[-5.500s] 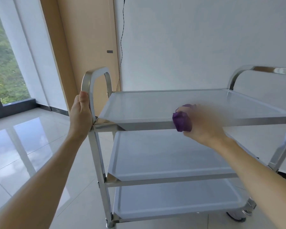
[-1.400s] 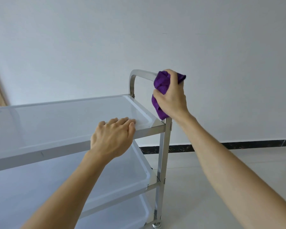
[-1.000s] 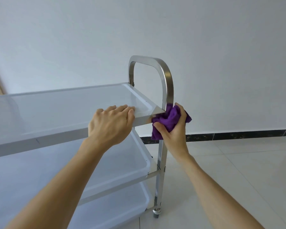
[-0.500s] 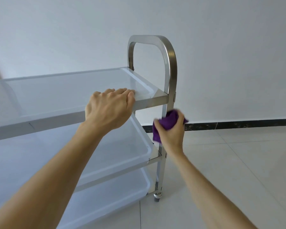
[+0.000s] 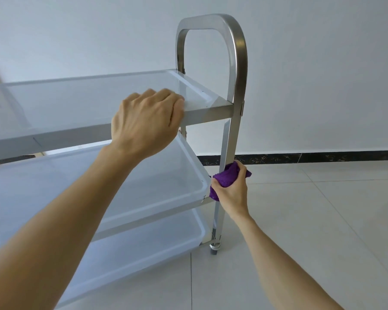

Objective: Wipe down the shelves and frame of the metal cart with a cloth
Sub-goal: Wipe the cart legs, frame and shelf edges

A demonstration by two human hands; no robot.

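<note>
Fingers [image 5: 239,179] around cloth [image 5: 227,177] against post [image 5: 230,135]

A metal cart [image 5: 230,135] stands on pale floor tiles [image 5: 323,220].

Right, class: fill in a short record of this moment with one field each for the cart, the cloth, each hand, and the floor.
cart: metal cart, three shelves, looped handle on top
cloth: purple cloth, bunched against the cart's near upright post, level with the middle shelf
right hand: right hand shut on the cloth, pressing it to the post
left hand: left hand gripping the front edge of the top shelf
floor: pale tiled floor, dark skirting along the wall
</note>
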